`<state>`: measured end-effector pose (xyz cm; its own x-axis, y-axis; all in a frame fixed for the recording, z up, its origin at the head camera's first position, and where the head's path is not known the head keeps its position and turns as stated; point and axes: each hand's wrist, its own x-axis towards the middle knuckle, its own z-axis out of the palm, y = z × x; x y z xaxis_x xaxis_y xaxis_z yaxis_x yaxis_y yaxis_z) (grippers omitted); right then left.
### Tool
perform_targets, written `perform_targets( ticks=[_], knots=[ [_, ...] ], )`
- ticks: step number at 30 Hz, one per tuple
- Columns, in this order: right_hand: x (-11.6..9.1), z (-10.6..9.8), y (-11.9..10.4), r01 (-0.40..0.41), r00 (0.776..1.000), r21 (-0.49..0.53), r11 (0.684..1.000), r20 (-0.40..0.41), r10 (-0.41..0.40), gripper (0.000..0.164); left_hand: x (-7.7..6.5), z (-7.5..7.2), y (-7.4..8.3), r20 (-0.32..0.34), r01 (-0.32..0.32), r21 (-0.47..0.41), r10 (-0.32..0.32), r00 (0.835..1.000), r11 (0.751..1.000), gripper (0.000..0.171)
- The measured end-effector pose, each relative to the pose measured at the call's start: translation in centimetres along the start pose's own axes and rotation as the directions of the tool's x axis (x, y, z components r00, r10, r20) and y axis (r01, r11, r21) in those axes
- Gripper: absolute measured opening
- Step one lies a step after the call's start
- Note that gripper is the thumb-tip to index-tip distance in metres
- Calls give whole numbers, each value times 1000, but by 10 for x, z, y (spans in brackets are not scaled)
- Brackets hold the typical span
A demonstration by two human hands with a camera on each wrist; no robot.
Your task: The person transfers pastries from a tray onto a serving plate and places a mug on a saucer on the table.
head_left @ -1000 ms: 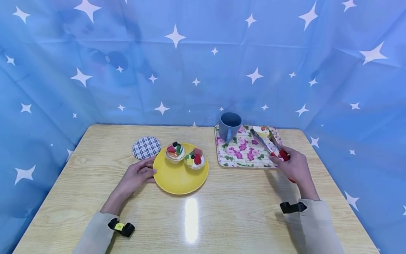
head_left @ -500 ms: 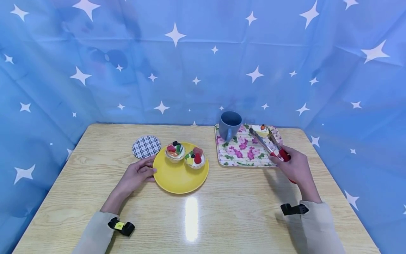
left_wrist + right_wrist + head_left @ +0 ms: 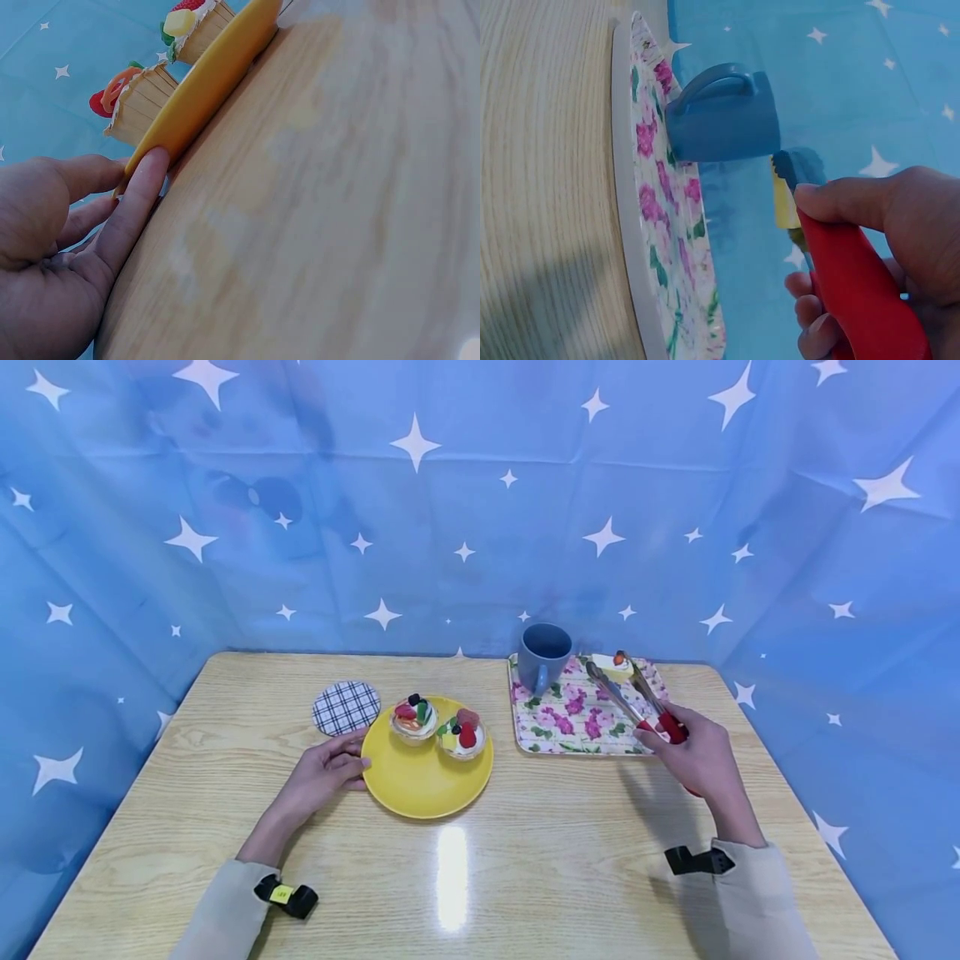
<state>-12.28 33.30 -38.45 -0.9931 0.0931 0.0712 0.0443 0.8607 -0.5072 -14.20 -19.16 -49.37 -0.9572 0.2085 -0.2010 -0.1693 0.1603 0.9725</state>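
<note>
A pale wood-grain desk (image 3: 562,860) fills the foreground, with a blue, star-printed curtain (image 3: 337,435) hanging behind it. Nearest, the left hand (image 3: 320,778) lies as it did 1 second ago, its fingers pinching the left rim of the yellow plate (image 3: 423,791). The right hand (image 3: 697,752) has its fingers curled round the red handles of the tongs (image 3: 672,727). On the plate, toward its back, sit 2 fruit tarts: the left tart (image 3: 413,720) and the right tart (image 3: 462,735). A checked coaster (image 3: 347,708) lies just behind the plate's left edge. Farther back, over the right part of the flowered tray (image 3: 577,727), the cake slice (image 3: 617,668) sits between the tongs' tips — both have edged slightly left since then, and the right wrist view shows the slice clear of the tray. The blue mug (image 3: 542,660) stands on the tray just left of the tips — an obstacle on the plate's side.
</note>
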Motion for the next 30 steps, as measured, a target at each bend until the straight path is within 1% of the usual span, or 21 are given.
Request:
perform_targets(
  ticks=[7, 8, 11, 16, 22, 28, 30],
  knots=[
    [-3, -3, -5, 7, 1000, -9, 1000, 0, -7, 75, -1, 0, -1, 29, -36, -49, 38, 999, 998, 61],
    [-4, -4, -6, 9, 1000, -11, 1000, 1, -9, 75, -1, 0, -1, 25, -34, -56, 36, 999, 998, 60],
    [-5, -6, -10, 18, 1000, -16, 1000, 5, -18, 75, -1, -1, -1, 30, -44, -50, 46, 998, 998, 61],
    [-7, -6, -18, 40, 999, -9, 999, 12, -40, 71, -1, -1, -1, 28, -39, -52, 40, 999, 998, 61],
    [-9, -5, -23, 73, 997, 1, 997, -3, -73, 64, -1, -2, -2, 26, -25, -54, 27, 999, 998, 61],
    [-13, -4, -29, 76, 997, 9, 997, 0, -76, 65, 0, -1, -2, 21, -13, -58, 14, 1000, 998, 61],
    [-14, -4, -31, 82, 997, 10, 997, 0, -82, 66, 0, -1, -3, 23, -19, -55, 21, 1000, 998, 61]
  ],
)
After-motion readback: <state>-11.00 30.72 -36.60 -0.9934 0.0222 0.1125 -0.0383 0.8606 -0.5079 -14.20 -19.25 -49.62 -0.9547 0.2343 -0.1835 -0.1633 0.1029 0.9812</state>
